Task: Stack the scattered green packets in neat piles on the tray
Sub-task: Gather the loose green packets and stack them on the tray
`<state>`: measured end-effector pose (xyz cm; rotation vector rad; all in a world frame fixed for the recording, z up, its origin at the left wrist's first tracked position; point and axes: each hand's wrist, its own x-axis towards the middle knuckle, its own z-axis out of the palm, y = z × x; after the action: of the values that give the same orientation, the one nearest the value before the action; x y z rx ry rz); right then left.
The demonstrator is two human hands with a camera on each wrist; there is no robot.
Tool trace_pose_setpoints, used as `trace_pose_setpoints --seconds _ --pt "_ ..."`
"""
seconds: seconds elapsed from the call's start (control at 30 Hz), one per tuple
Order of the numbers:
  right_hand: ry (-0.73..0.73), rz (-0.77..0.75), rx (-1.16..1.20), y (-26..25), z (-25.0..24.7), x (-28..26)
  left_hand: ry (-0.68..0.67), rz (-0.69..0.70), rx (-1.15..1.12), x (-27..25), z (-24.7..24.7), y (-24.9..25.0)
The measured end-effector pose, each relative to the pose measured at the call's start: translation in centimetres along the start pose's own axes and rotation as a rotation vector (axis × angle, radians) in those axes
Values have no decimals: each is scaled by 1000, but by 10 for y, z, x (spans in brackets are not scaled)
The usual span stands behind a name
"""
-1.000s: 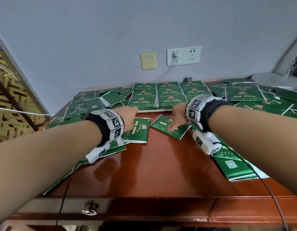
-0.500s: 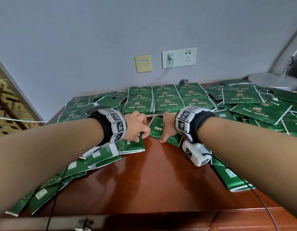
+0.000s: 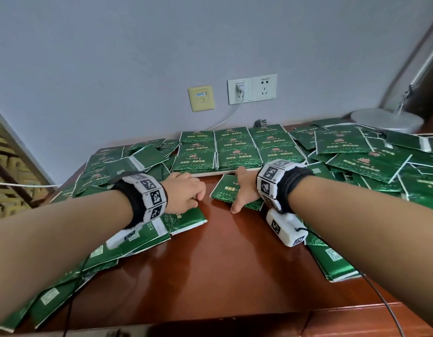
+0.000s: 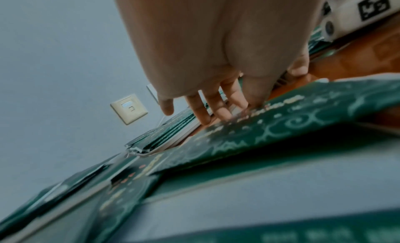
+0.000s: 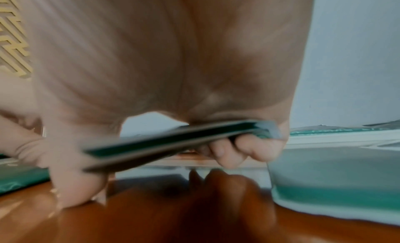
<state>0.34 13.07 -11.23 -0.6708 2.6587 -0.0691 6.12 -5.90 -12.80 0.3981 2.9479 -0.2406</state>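
Neat piles of green packets (image 3: 237,147) fill the white tray (image 3: 205,173) at the back centre. My left hand (image 3: 188,190) is just in front of the tray, with its fingers (image 4: 218,109) bent down over the far edge of a loose green packet (image 3: 186,218) that lies tilted on other packets. My right hand (image 3: 244,190) grips a thin stack of green packets (image 5: 173,140): the fingers (image 5: 238,150) are curled under it and the thumb (image 5: 73,186) touches the table. The stack (image 3: 225,190) is slightly raised off the wood.
Loose green packets lie heaped on the left (image 3: 113,166), on the right (image 3: 356,161) and toward the front corners (image 3: 52,295) (image 3: 332,259). Bare brown table (image 3: 210,263) shows between my arms. A lamp base (image 3: 385,117) stands at the back right. Wall sockets (image 3: 251,90) with a cable are behind the tray.
Both hands have closed on packets in front of the tray. The right hand's fingers have gone under its stack and raised it. The left hand's fingers have curled at its packet's edge.
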Motion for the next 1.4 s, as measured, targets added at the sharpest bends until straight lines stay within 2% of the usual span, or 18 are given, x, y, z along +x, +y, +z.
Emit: trace_pose_setpoints --seconds 0.1,0.27,0.37,0.5,0.57,0.63,0.77,0.93,1.17,1.4 --pt "-5 11 9 0 1 -1 -85 -85 -113 -2 -1 -10" --pt "-3 -1 -3 -2 2 -3 -112 -162 -43 -6 2 -11" --pt "-2 -13 -34 -3 2 -2 -39 -154 -58 -7 4 -8" --pt "5 -31 -47 -4 1 2 107 -154 -183 -5 -8 1" --pt "15 -33 -37 -3 0 2 123 -175 -185 -4 -10 7" --pt "17 -29 -37 -2 0 2 71 -205 -183 -5 -10 12" --pt "29 -14 -38 0 1 2 -159 -245 -126 -8 -3 19" --pt "31 -13 -22 1 0 1 -205 -260 -144 -9 -1 21" --pt "119 18 38 14 -18 -6 -134 -252 -217 -4 -22 30" --pt "227 37 51 56 -59 -14 -29 -201 -156 35 -56 60"
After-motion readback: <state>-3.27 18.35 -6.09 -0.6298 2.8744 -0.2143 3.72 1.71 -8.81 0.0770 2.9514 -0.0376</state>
